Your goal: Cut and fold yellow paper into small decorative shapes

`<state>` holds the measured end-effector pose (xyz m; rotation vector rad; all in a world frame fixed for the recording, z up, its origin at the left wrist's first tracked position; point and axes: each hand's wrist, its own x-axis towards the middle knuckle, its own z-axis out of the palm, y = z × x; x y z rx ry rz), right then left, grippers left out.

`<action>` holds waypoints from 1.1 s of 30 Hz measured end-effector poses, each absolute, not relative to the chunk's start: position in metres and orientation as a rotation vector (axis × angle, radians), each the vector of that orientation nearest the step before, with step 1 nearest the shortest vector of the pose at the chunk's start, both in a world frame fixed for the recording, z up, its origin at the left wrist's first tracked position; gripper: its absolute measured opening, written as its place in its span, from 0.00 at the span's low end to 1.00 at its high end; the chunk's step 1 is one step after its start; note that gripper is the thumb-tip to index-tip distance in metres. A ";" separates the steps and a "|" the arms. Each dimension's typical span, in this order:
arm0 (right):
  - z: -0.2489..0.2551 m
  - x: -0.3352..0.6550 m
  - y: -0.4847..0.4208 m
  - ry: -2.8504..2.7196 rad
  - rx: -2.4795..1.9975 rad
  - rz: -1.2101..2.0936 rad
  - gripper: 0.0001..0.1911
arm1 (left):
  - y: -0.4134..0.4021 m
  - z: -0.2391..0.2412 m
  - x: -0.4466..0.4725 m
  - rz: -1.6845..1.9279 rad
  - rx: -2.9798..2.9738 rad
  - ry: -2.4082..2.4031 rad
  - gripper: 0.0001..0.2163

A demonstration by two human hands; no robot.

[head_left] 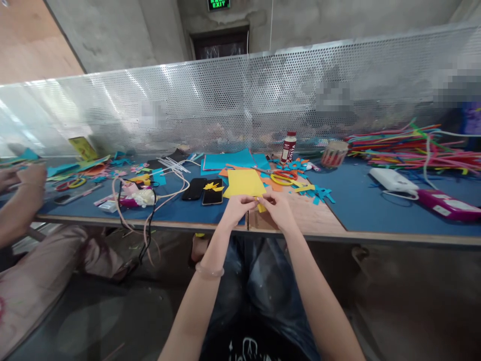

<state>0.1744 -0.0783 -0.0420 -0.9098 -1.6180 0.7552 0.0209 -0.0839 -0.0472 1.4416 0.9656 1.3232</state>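
Observation:
My left hand (237, 208) and my right hand (277, 207) meet at the near edge of the table, fingers pinched together on a small yellow paper piece (260, 204). Only a corner of that piece shows between the fingertips. Just beyond the hands lies a yellow paper sheet (243, 183) on the blue table mat (361, 205). Scissors (282, 177) with yellow and red handles rest right of the sheet, among blue and orange paper scraps.
Two black phones (203, 190) lie left of the yellow sheet, with cables (150, 210) hanging over the table edge. A glue bottle (288, 146), a striped cup (334, 153), coloured pipe cleaners (413, 145), a white box (393, 179) and a pink case (449, 205) sit to the right. Another person's arm (18, 200) is at far left.

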 end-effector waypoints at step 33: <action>-0.042 0.178 -0.080 -1.767 -0.970 0.733 0.14 | -0.082 -0.045 0.022 1.434 1.321 0.982 0.09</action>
